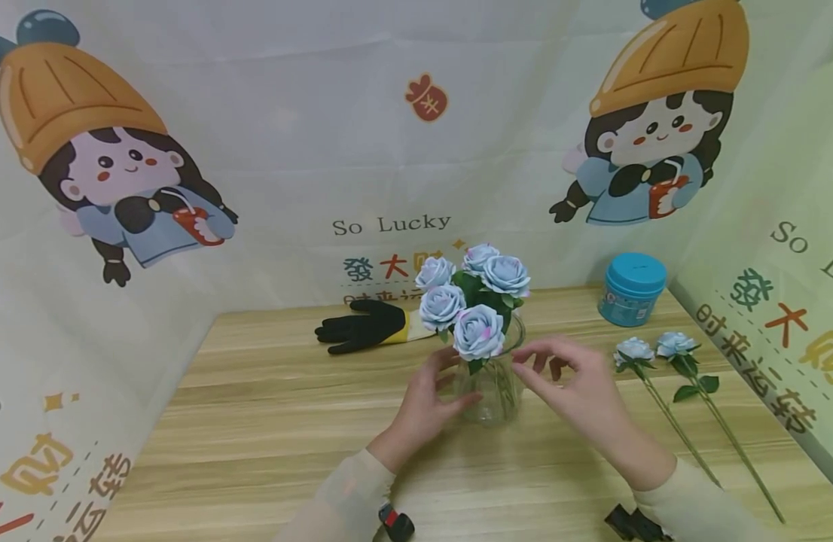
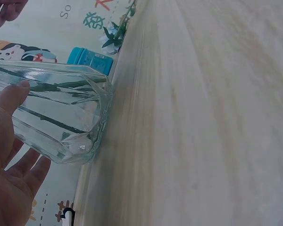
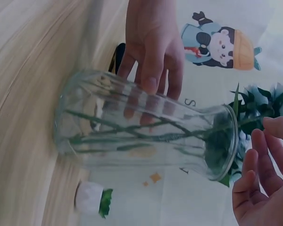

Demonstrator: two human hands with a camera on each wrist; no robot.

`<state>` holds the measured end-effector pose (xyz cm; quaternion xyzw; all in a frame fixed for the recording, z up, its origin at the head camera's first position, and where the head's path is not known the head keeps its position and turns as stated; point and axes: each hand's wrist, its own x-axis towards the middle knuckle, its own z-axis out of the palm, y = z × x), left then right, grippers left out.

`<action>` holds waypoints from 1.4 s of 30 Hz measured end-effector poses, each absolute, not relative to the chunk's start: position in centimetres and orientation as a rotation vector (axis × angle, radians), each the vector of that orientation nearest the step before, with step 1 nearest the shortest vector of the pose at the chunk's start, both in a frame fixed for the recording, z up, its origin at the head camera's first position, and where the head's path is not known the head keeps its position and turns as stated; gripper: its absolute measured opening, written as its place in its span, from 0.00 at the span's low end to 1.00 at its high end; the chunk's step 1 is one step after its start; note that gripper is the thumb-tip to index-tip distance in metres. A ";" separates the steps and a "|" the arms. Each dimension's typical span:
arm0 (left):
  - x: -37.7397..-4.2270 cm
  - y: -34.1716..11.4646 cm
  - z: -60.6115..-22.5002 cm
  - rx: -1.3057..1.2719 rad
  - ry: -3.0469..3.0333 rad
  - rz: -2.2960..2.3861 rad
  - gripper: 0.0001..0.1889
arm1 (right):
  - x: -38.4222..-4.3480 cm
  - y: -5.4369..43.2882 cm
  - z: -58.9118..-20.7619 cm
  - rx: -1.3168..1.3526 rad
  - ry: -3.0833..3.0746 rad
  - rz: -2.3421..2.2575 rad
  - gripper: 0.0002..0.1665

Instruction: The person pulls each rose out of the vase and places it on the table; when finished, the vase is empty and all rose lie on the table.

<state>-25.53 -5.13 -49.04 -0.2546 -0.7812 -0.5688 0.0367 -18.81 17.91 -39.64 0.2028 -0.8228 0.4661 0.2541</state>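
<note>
A clear glass vase (image 1: 492, 410) stands on the wooden table with several pale blue roses (image 1: 480, 331) in it; their green stems (image 3: 146, 134) cross inside the glass. My left hand (image 1: 426, 395) holds the vase from the left, thumb on the near side and fingers around the far side. At the right of the vase mouth is my right hand (image 1: 569, 384), its fingers loosely bent. In the right wrist view its fingertips (image 3: 258, 141) are close to the rim and the leaves, with nothing seen gripped.
Two more blue roses (image 1: 675, 345) with long stems lie on the table at the right. Behind them stands a blue lidded tub (image 1: 635, 290). A black and yellow glove (image 1: 362, 327) lies behind the vase to the left. The right wrist view shows a small white potted plant (image 3: 90, 198).
</note>
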 end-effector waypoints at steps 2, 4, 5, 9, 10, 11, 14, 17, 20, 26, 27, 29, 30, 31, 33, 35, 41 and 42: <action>-25.5 -5.2 -49.0 -0.784 -2.399 -1.743 0.39 | -19.0 17.3 -39.8 0.576 -2.202 1.274 0.12; -25.4 -5.2 -48.9 -0.786 -2.400 -1.744 0.39 | -19.2 16.8 -39.9 0.584 -2.175 1.280 0.12; -25.4 -5.2 -48.9 -0.785 -2.402 -1.744 0.39 | -19.3 16.5 -39.9 0.587 -2.160 1.279 0.12; -25.4 -5.2 -48.8 -0.782 -2.409 -1.746 0.39 | -19.7 15.8 -40.2 0.567 -2.105 1.284 0.13; -25.4 -5.2 -48.9 -0.780 -2.410 -1.746 0.39 | -19.8 15.6 -40.3 0.558 -2.093 1.288 0.13; -25.4 -5.2 -48.9 -0.780 -2.409 -1.746 0.39 | -19.9 15.5 -40.3 0.550 -2.084 1.289 0.13; -25.5 -5.3 -49.0 -0.774 -2.407 -1.751 0.38 | -20.1 15.2 -40.7 0.519 -2.065 1.296 0.13; -25.5 -5.3 -49.1 -0.774 -2.404 -1.753 0.38 | -20.2 14.9 -41.0 0.492 -2.049 1.297 0.13; -25.6 -5.3 -49.2 -0.777 -2.400 -1.746 0.38 | -20.4 14.8 -41.4 0.474 -2.036 1.287 0.14; -25.6 -5.3 -49.2 -0.784 -2.389 -1.739 0.38 | -20.8 14.6 -41.7 0.480 -2.000 1.263 0.14; -25.6 -5.3 -49.2 -0.783 -2.389 -1.741 0.38 | -20.9 14.6 -41.7 0.483 -1.993 1.258 0.14; -25.6 -5.3 -49.2 -0.779 -2.393 -1.740 0.39 | -21.1 14.5 -41.8 0.488 -1.979 1.247 0.14; -25.6 -5.3 -49.2 -0.777 -2.395 -1.738 0.39 | -21.2 14.5 -41.9 0.489 -1.974 1.239 0.14; -25.6 -5.3 -49.2 -0.778 -2.395 -1.738 0.39 | -21.3 14.5 -41.9 0.490 -1.969 1.229 0.14; -25.6 -5.2 -49.2 -0.778 -2.392 -1.738 0.39 | -21.4 14.5 -42.0 0.490 -1.959 1.213 0.14; -25.6 -5.2 -49.3 -0.786 -2.382 -1.742 0.39 | -21.5 14.5 -42.1 0.487 -1.950 1.210 0.13; -25.6 -5.2 -49.5 -0.795 -2.369 -1.742 0.39 | -21.7 14.4 -42.1 0.449 -1.949 1.238 0.14; -25.6 -5.2 -49.5 -0.794 -2.370 -1.741 0.39 | -21.7 14.4 -42.1 0.439 -1.952 1.243 0.14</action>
